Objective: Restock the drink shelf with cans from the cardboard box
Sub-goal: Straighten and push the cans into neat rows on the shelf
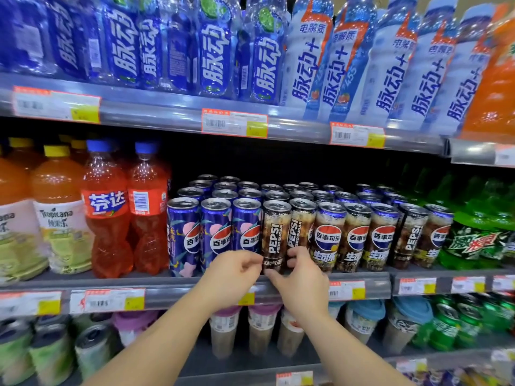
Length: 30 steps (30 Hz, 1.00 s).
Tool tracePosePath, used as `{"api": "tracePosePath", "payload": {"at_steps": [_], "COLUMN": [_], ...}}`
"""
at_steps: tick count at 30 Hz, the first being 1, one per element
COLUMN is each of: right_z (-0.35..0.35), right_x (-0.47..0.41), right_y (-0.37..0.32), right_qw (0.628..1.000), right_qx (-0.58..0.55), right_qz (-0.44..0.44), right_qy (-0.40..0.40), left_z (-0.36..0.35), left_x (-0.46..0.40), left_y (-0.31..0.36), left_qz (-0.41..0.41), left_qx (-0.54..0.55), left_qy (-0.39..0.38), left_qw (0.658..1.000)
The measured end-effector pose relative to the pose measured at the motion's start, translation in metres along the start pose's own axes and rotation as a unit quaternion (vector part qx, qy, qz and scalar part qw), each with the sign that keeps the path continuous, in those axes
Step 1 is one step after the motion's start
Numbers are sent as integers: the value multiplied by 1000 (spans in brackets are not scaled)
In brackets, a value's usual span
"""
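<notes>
At the shelf's front edge, an upright Pepsi Zero can (274,235) is pinched low between left hand (232,270) and right hand (299,277).

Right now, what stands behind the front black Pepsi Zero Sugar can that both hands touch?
Behind the black Pepsi Zero Sugar can, silver can tops run back in rows. Their labels are covered, and the shelf's back is dark.
</notes>
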State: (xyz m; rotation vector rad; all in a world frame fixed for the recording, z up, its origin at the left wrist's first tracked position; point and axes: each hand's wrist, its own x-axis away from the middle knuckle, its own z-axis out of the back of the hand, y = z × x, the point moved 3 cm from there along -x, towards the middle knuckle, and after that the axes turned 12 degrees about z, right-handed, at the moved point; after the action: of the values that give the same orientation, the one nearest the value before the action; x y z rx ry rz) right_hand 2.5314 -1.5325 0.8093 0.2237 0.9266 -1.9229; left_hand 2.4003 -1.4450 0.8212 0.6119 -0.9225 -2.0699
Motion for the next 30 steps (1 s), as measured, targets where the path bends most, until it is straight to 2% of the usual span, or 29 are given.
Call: {"api": "tracePosePath", "payload": {"at_steps": [5, 8, 11, 15, 21, 25, 27, 30], "right_z": [30, 53, 68, 68, 34, 22, 15, 6], "right_x": [-16, -35, -56, -74, -78, -80, -84, -91], "right_y": [-20, -39, -46, -67, -102, -124, -133, -137], "right_qw": [990, 978, 971, 969, 952, 932, 919, 908], "right_qx": [-75, -106, -123, -73, -34, -4, 26, 84], "right_qz": [85, 142, 154, 212, 305, 345, 365, 369], "right_qy": [78, 109, 137, 102, -21, -106, -147, -183], "left_z": [31, 64, 95, 122, 142, 147, 149, 143], "left_x": [14, 22, 27, 28, 27, 32, 34, 30], "left_y": [8, 14, 14, 3, -15, -30, -34, -21], "left_qz": [-14, -21, -13, -11, 25, 42, 25, -33], "left_qx": [163, 211, 258, 290, 300, 245, 110, -106], "left_qy": [26, 69, 110, 156, 174, 205, 266, 314], "left_qw": [986, 975, 960, 944, 938, 947, 958, 943]}}
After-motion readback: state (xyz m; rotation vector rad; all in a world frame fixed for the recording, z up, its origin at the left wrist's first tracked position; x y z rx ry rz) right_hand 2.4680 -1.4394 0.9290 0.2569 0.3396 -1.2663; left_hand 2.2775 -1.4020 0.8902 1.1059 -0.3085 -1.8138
